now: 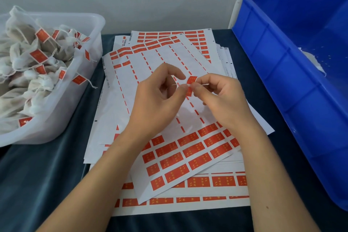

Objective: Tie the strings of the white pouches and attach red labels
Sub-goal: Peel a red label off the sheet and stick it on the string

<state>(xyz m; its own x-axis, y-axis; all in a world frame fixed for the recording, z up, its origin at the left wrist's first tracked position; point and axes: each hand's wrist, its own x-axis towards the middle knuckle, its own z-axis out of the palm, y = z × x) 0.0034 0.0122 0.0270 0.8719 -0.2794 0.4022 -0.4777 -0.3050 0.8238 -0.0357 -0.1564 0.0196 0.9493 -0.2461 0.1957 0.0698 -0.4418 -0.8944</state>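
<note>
Both my hands meet over the middle of the label sheets. A thin white string (174, 85) runs between the fingertips, and my left hand (160, 98) pinches it with thumb and forefinger. A small red label (191, 80) is held at the string in my right hand's (220, 100) fingertips, apparently folded over it. The pouch belonging to this string is hidden. Sheets of red labels (180, 158) lie in a loose stack beneath my hands; the top sheet is mostly peeled.
A clear plastic tub (75, 100) at the left holds several tied white pouches with red labels (37, 56). A large blue crate (293, 73) stands at the right with something white inside. A dark cloth (52, 175) covers the table.
</note>
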